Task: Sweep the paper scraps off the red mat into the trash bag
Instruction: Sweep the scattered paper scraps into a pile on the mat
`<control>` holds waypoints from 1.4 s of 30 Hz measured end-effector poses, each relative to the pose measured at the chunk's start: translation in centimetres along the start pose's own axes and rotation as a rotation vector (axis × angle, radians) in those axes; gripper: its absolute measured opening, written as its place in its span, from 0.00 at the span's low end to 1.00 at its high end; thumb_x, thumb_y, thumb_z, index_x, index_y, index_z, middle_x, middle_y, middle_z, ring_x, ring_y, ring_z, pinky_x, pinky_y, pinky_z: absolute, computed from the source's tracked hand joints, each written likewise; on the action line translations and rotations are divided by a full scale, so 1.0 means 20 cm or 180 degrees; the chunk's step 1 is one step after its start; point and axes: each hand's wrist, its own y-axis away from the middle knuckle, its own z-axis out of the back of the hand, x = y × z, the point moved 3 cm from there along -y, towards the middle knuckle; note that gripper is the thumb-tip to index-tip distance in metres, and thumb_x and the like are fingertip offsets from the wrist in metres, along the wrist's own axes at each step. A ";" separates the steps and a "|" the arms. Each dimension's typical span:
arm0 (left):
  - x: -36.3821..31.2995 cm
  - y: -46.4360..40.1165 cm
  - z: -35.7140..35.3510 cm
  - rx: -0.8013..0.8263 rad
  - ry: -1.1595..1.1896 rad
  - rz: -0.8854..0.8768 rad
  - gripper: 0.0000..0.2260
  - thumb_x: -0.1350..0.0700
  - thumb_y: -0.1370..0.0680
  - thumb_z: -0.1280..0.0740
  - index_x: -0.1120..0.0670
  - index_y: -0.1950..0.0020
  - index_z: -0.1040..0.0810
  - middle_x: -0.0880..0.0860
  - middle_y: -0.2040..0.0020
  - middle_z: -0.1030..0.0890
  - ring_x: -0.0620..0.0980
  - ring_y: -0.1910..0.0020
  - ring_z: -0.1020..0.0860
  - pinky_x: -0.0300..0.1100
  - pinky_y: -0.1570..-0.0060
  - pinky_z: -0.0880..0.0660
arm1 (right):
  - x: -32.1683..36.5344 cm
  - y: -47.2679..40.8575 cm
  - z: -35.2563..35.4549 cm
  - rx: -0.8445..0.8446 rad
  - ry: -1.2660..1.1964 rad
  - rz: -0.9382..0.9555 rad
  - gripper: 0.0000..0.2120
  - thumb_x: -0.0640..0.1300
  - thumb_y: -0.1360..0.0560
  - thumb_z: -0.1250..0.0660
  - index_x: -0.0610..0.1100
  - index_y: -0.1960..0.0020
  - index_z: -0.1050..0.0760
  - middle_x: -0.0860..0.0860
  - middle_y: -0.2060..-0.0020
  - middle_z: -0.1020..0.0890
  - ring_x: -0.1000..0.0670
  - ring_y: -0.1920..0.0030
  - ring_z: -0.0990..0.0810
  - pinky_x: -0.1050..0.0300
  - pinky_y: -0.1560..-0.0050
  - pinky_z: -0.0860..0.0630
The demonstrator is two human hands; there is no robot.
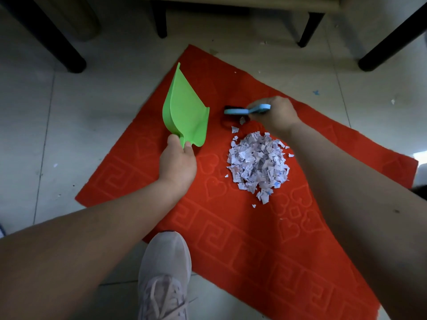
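A red mat [231,227] with an embossed pattern lies on the tiled floor. A heap of torn white paper scraps [258,161] sits on its middle, with a few loose bits around it. My left hand [178,162] grips the handle of a green dustpan [184,109], held tilted on edge to the left of the heap. My right hand [273,114] holds a small blue brush [245,110] with dark bristles, just beyond the heap's far side. No trash bag is in view.
My grey sneaker [165,276] stands at the mat's near edge. Black furniture legs [69,56] [309,28] [392,38] and a beige seat base stand beyond the mat. Small scraps dot the floor [392,101] to the right.
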 end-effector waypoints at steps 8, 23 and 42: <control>0.00 0.01 0.00 0.0032 -0.0026 -0.0040 0.08 0.54 0.18 0.46 0.58 0.48 0.34 0.61 0.53 0.20 0.62 0.56 0.21 0.57 0.53 0.23 | 0.05 0.12 0.20 0.0169 0.0017 0.0566 0.09 0.36 0.28 0.29 0.41 0.48 0.18 0.46 0.53 0.16 0.50 0.52 0.19 0.59 0.50 0.25; -0.01 0.01 -0.04 0.0054 -0.0053 -0.0089 0.07 0.54 0.18 0.46 0.57 0.49 0.34 0.61 0.52 0.20 0.64 0.55 0.21 0.56 0.53 0.23 | 0.03 0.09 0.15 0.0269 -0.0316 0.0210 0.09 0.39 0.27 0.30 0.46 0.47 0.18 0.48 0.54 0.16 0.51 0.54 0.19 0.56 0.50 0.23; -0.03 0.04 -0.10 0.0240 -0.0038 -0.0166 0.07 0.54 0.19 0.45 0.57 0.48 0.34 0.62 0.51 0.20 0.65 0.53 0.21 0.57 0.51 0.24 | -0.09 0.17 0.10 -0.0260 0.0231 -0.0339 0.11 0.45 0.25 0.32 0.45 0.44 0.19 0.44 0.51 0.17 0.44 0.54 0.19 0.48 0.52 0.23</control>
